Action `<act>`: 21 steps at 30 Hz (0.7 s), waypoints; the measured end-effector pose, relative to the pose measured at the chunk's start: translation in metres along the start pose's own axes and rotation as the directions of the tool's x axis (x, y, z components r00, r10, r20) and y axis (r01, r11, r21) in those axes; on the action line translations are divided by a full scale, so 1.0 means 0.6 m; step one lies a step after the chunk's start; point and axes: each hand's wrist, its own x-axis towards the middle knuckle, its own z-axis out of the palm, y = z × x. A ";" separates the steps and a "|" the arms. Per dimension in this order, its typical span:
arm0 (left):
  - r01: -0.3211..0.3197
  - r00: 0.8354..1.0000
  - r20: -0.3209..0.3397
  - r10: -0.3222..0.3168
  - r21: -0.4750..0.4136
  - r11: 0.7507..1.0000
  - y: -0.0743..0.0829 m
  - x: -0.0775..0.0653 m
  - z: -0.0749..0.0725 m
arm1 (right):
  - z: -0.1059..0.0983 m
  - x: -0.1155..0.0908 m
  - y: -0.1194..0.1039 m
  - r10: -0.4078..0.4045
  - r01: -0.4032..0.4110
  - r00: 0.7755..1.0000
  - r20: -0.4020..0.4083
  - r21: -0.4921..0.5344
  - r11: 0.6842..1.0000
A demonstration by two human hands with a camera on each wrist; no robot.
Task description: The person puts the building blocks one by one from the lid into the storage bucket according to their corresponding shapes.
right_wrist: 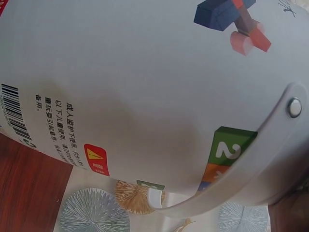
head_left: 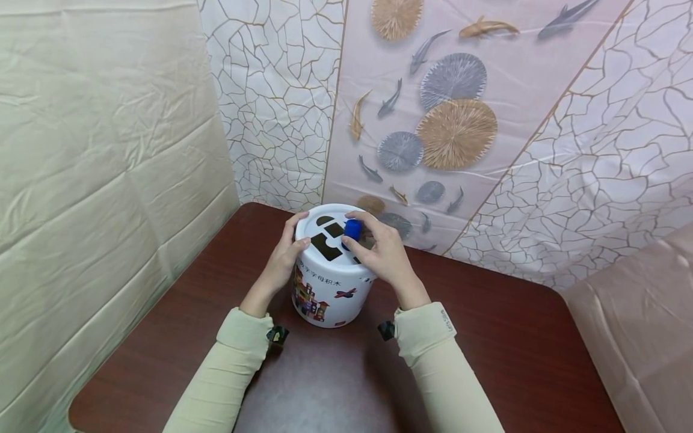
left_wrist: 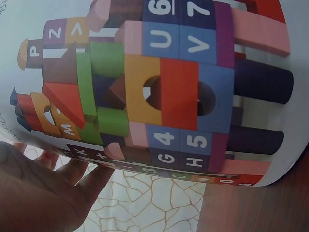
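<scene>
A white bucket (head_left: 334, 300) printed with toy blocks stands on the table, its white lid (head_left: 308, 227) pierced by several dark cut-out openings. My right hand (head_left: 385, 249) pinches a blue cylinder block (head_left: 352, 229) between thumb and index finger, upright at the right side of the lid. On the bucket's left, my left hand (head_left: 283, 258) rests spread against the side, thumb and index fingertips at the rim. The left wrist view shows the fingers of that hand (left_wrist: 53, 188) extended along the printed wall. Only a dark part of the right hand (right_wrist: 289, 210) appears in its wrist view.
The dark red-brown table (head_left: 487, 337) has rounded corners. A white carrying handle (right_wrist: 231, 186) hangs on the bucket's side from a rivet. Patterned cloth (head_left: 400, 120) hangs behind the table, with a plain cream cloth (head_left: 108, 150) along the left.
</scene>
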 end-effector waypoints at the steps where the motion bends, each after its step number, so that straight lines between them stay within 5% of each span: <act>1: 0.001 1.000 0.001 -0.001 0.001 1.000 0.000 0.000 0.000 | 0.000 0.000 0.001 -0.007 0.007 1.000 -0.001 0.006 1.000; 13: 0.012 1.000 -0.008 -0.012 0.011 1.000 0.003 0.000 -0.001 | -0.015 -0.022 0.025 -0.022 0.023 0.997 -0.071 0.009 1.000; 18: 0.017 1.000 -0.003 -0.017 0.011 1.000 0.000 0.000 0.001 | -0.063 -0.084 0.058 0.084 -0.090 0.991 -0.103 -0.049 0.995; 21: 0.017 1.000 -0.001 -0.017 0.012 1.000 -0.018 0.006 -0.002 | -0.102 -0.145 0.080 0.196 -0.192 0.981 0.014 -0.129 0.973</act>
